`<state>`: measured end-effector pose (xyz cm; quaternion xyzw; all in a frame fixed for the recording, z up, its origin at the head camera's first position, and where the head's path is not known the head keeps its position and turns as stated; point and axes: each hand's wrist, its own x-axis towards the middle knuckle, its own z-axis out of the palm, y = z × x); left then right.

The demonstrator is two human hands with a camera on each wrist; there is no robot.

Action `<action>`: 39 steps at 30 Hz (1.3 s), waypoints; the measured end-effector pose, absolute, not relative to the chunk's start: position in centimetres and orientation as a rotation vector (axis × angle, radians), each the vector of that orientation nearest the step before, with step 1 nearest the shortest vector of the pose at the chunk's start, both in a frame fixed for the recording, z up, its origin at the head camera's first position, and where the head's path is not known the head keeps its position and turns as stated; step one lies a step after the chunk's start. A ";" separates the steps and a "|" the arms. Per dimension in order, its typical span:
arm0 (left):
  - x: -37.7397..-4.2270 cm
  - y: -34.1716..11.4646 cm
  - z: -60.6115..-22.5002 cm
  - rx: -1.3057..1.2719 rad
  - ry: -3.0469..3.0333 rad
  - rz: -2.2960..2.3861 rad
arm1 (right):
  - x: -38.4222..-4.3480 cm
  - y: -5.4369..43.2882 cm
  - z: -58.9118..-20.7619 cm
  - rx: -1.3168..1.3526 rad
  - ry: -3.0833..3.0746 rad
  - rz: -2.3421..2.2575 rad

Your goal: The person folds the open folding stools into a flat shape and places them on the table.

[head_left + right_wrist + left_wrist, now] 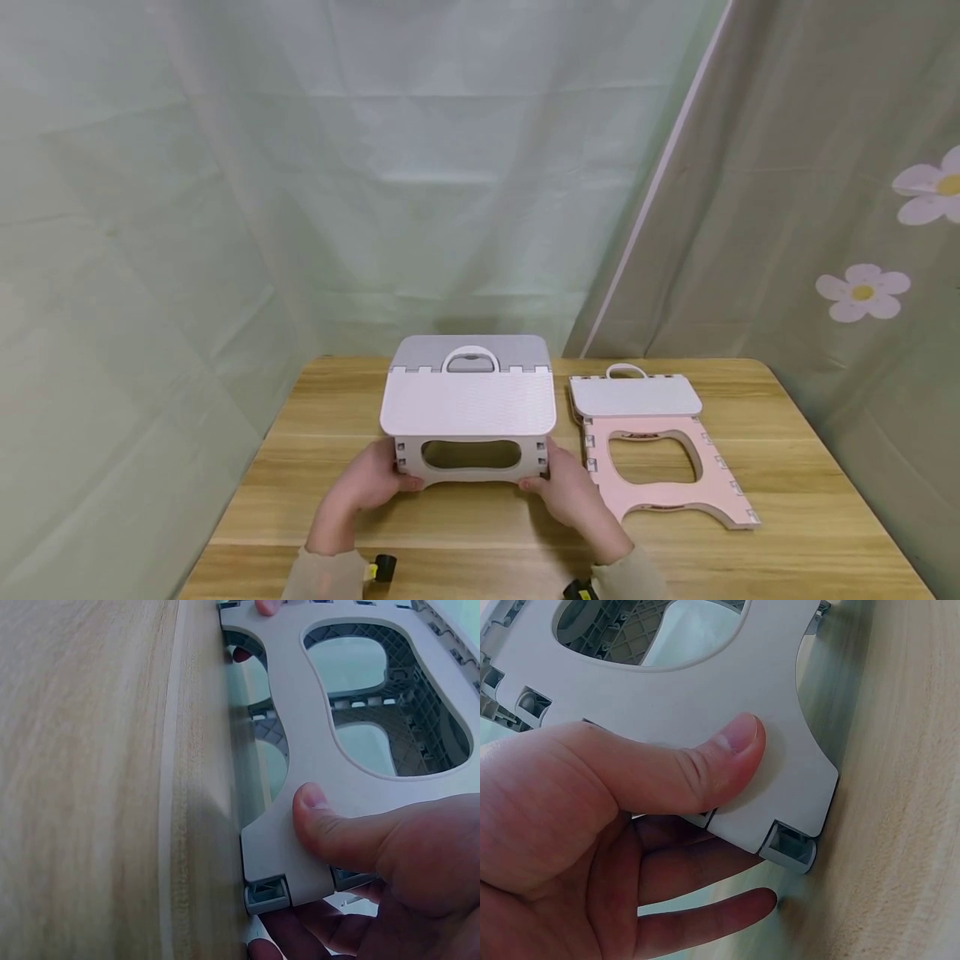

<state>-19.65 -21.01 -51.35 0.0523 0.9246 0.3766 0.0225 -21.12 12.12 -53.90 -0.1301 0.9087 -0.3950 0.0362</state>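
Note:
A folding step stool (468, 403) with a white and grey top and a small carry handle stands unfolded at the middle of the table. My left hand (375, 475) grips its near leg panel at the left, thumb in front and fingers behind; the left wrist view shows the thumb (731, 754) pressed on the white panel. At the right side, my right hand (567, 487) holds the same panel, its thumb (322, 817) on the front face and fingers curled behind the edge. In both wrist views the stool's feet are close to the tabletop.
A second folding stool (667, 467), pink with a white top part, lies folded flat on the wooden table (450, 550) to the right. Pale curtains (450, 167) hang behind and beside the table, with flowers printed on the right one.

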 end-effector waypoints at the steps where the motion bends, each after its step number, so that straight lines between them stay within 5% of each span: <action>1: -19.6 -21.0 -51.3 0.162 2.866 1.166 | -21.1 12.1 -53.9 -0.399 2.795 -1.208; 39: -19.7 -20.9 -52.0 0.151 2.892 1.141 | -20.9 12.2 -53.8 -0.399 2.794 -1.192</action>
